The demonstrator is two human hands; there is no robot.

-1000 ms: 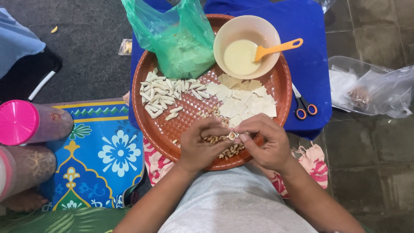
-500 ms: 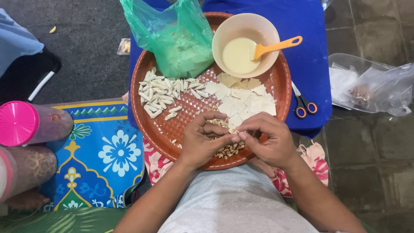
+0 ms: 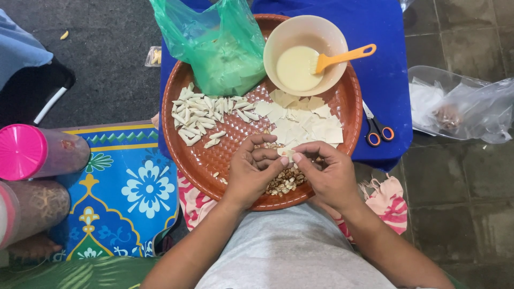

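**Both hands meet over the near edge of the tray**

A dark tiled floor, a patterned blue mat (image 3: 134, 187) to one side and a blue cloth (image 3: 385, 80) under a round brown tray (image 3: 203, 160): that is where the person sits, with the tray drawn right up against the lap. At the tray's far side stand a green plastic bag (image 3: 219, 48) and a cream bowl (image 3: 305, 53) of pale liquid with an orange brush (image 3: 342, 56) resting in it. Flat pale wrapper squares (image 3: 305, 120) lie in a loose heap in the middle, and finished little rolled pieces (image 3: 201, 115) are piled to the left of them. A mound of peanuts (image 3: 284, 182) sits at the near rim, directly under the hands.

The left hand (image 3: 251, 171) and the right hand (image 3: 329, 171) are drawn together, fingertips nearly touching, and between them they pinch one small pale wrapper piece (image 3: 286, 154). Its long axis runs left to right, from one hand's fingers across to the other's. Both hands are narrowed to a fine pinch on it; neither is nearer, since each grips an end. The piece hangs just above the peanuts and just nearer than the wrapper heap, so the rolled pile lies off to the left, on the left hand's side.

Scissors (image 3: 377, 128) lie on the cloth beside the tray's right rim, apart from the hands.
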